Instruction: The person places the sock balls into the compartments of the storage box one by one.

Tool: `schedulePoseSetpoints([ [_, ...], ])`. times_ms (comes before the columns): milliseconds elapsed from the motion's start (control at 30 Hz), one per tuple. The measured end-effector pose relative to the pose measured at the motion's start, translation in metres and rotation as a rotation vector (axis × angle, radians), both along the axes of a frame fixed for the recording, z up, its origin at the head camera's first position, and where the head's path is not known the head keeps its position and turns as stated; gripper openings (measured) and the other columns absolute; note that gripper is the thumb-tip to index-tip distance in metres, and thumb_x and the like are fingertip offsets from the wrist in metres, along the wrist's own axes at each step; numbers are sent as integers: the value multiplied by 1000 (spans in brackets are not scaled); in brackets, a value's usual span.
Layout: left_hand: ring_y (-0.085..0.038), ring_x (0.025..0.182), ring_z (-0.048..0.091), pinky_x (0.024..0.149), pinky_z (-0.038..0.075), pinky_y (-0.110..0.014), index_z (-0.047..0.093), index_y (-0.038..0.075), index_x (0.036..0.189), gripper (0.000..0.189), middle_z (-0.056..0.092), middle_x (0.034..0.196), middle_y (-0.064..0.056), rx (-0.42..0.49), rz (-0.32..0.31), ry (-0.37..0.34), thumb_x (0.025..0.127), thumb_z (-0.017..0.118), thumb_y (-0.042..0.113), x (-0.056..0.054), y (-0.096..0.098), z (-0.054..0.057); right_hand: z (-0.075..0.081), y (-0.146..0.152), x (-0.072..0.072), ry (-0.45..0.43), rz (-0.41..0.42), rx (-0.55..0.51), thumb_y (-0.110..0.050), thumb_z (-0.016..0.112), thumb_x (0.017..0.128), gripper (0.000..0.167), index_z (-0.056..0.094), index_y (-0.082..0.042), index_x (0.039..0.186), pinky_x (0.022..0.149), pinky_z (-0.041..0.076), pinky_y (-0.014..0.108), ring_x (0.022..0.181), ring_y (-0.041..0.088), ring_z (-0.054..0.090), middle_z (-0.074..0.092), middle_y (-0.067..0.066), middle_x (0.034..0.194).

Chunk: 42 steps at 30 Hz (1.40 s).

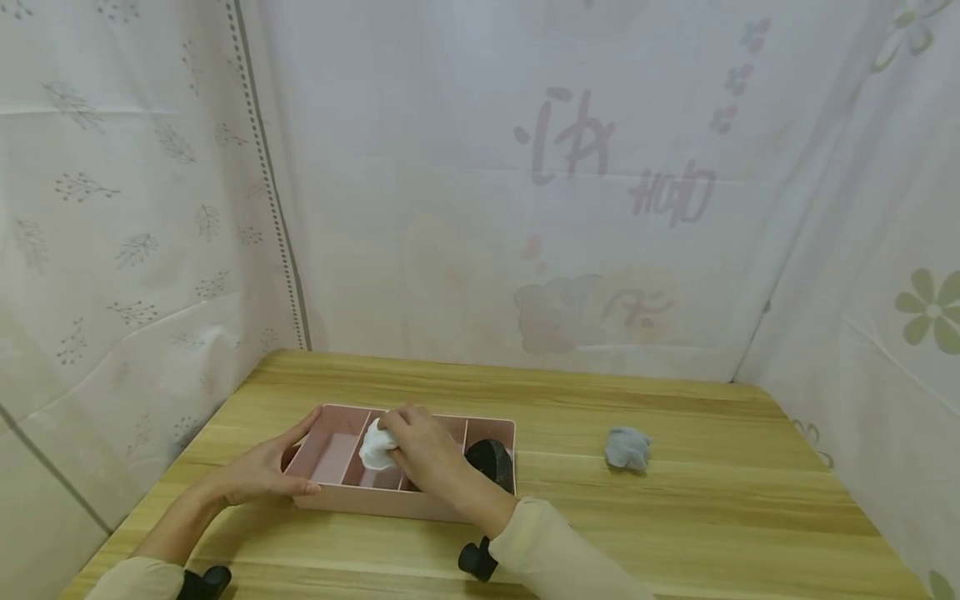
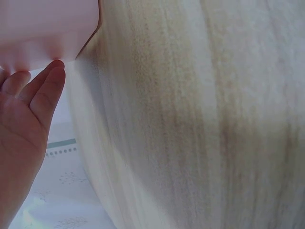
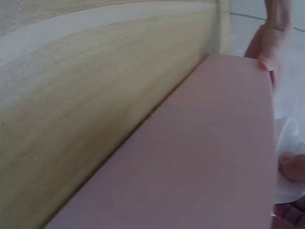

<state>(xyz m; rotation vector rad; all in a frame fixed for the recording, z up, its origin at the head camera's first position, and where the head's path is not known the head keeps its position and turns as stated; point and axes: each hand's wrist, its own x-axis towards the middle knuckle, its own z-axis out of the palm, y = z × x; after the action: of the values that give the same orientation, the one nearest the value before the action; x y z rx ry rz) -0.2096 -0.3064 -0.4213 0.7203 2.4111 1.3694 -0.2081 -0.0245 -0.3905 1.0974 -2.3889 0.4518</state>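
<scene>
A pink divided box (image 1: 382,502) lies on the wooden table. My left hand (image 1: 258,471) holds its left end, thumb on the front wall and fingers toward the back corner. In the left wrist view, fingertips (image 2: 57,67) touch the box's outer wall (image 2: 47,28). Between the thumb and fingers of my right hand (image 1: 427,454) is a soft white cloth bundle (image 1: 377,446), at the second compartment from the left. A black cloth bundle (image 1: 491,462) sits in the rightmost compartment, partly behind my right wrist. The leftmost compartment (image 1: 333,458) shows its bare floor.
A grey cloth bundle (image 1: 628,448) lies on the table (image 1: 712,500) to the right of the box. Printed white curtains (image 1: 450,208) hang behind the table and on both sides. Black wrist mounts (image 1: 478,560) stick out near the table's front.
</scene>
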Motion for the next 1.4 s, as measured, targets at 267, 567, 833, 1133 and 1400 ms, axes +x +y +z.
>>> schedulePoseSetpoints([
  [267,-29,117,46,82,46,-21,-9,3,149,104,7,146,-42,2,-9,-24,82,70,9,0,-2,-1,-10,-11,-3,-1,-4,114,-14,76,78,30,60,-16,104,85,47,21,100,13,59,64,-1,107],
  [567,-23,116,46,81,47,-23,-10,4,149,104,4,147,-41,22,-15,-32,82,69,8,-3,-3,-3,-13,-17,-4,3,-67,258,-15,73,81,20,65,-19,99,91,45,28,96,11,60,67,-6,99],
  [833,-15,112,49,81,47,-23,-12,1,148,104,7,144,-44,68,-42,-38,82,69,5,-1,-3,-3,-9,-22,-2,-107,-139,371,-6,64,86,20,69,-20,100,99,41,42,99,15,62,69,-5,103],
  [1133,-25,110,49,80,48,-24,-12,2,148,104,8,144,-44,67,-35,-56,82,68,5,-2,-3,-4,-11,-15,-2,-118,-82,321,-15,67,87,18,67,-19,104,99,41,46,102,15,60,68,-2,105],
  [1400,-21,111,48,81,46,-22,-10,3,149,104,5,146,-42,46,-20,-30,82,69,6,-2,-3,-5,-6,6,-6,-71,10,235,-22,69,87,26,67,-14,111,85,47,24,91,9,61,66,-3,102],
])
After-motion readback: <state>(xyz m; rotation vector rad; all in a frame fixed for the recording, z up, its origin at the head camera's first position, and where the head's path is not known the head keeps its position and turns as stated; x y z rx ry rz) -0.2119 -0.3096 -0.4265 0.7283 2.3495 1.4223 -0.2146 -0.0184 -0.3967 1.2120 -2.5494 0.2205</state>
